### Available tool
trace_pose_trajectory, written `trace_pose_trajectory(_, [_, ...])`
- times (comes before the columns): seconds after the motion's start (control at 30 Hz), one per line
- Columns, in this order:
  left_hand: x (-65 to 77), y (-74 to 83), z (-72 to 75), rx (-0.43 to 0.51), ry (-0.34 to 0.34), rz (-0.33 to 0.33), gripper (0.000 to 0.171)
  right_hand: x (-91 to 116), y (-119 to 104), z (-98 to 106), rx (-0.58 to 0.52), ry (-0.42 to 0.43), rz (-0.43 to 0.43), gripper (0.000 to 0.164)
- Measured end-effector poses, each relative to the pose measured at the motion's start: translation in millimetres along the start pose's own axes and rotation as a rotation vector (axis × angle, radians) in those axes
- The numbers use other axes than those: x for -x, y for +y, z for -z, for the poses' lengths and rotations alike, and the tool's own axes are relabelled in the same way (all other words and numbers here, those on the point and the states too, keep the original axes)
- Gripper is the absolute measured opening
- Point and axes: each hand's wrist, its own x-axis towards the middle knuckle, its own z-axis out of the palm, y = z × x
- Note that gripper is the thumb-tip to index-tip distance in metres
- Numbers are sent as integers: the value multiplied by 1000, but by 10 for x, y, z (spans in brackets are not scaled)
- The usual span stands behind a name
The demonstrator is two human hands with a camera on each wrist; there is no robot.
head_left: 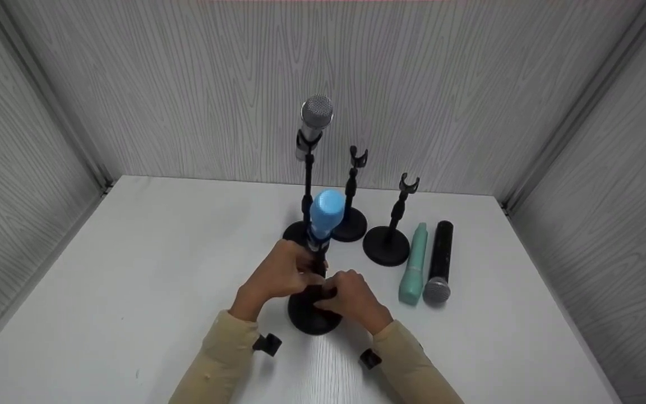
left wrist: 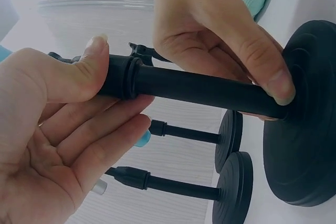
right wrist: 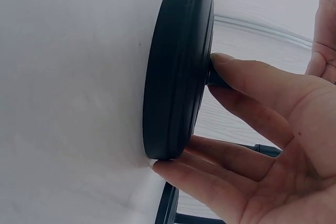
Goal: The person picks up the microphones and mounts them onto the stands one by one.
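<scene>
A black microphone stand [head_left: 313,315] stands near the front of the table, a blue microphone [head_left: 327,211] held in its clip. My left hand [head_left: 279,273] grips the thicker collar high on the pole [left wrist: 199,88], thumb on one side and fingers on the other, as the left wrist view shows. Lower down, my right hand [head_left: 355,301] pinches the pole's foot between thumb and index finger. Its other fingers reach the edge of the round base [right wrist: 176,72] in the right wrist view.
Behind stands a taller stand with a silver microphone [head_left: 317,114]. Two stands with bare clips, one at the back [head_left: 350,225] and another farther right [head_left: 386,247], sit beside it. A green microphone [head_left: 414,269] and a black microphone [head_left: 441,258] lie at right.
</scene>
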Motion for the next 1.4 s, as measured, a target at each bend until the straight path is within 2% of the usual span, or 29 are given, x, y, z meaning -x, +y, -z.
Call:
trace_pose_trajectory(0.13, [14, 55, 23, -49, 15, 51, 10, 4, -22, -9, -27, -18, -33, 14])
trace_pose_trajectory(0.23, [17, 102, 24, -127, 37, 84, 17, 5, -29, -13, -30, -24, -54, 18])
trace_pose_trajectory(0.37, [13, 143, 16, -195, 65, 90, 27, 4, -30, -8, -12, -18, -82, 21])
trace_pose_trajectory(0.47, [19, 148, 20, -155, 37, 77, 26, 1, -31, -9, -13, -17, -84, 21])
trace_pose_trajectory(0.6, [42, 112, 43, -42, -71, 53, 19, -5, -38, -19, -22, -24, -50, 17])
trace_pose_trajectory(0.7, [63, 89, 74, 38, -147, 53, 25, -10, -40, -28, -18, -35, -30, 13])
trace_pose_trajectory(0.77, [72, 80, 90, 66, -173, 60, 26, -12, -41, -33, -20, -42, -28, 12])
trace_pose_trajectory(0.9, [77, 77, 104, 50, -161, 68, 22, -11, -43, -41, -31, -49, -41, 12])
trace_pose_trajectory(1.07, [65, 91, 89, 9, -97, 53, 15, -2, -34, -38, -41, -32, -16, 10])
trace_pose_trajectory(1.2, [44, 99, 56, -35, -58, 45, 10, 0, -13, -31, -32, -6, -4, 15])
trace_pose_trajectory(1.3, [30, 99, 38, -59, -54, 40, 8, -1, 5, -29, -24, 4, -17, 20])
trace_pose_trajectory(1.4, [31, 95, 43, -48, -83, 40, 9, -4, 16, -31, -20, 1, -21, 22])
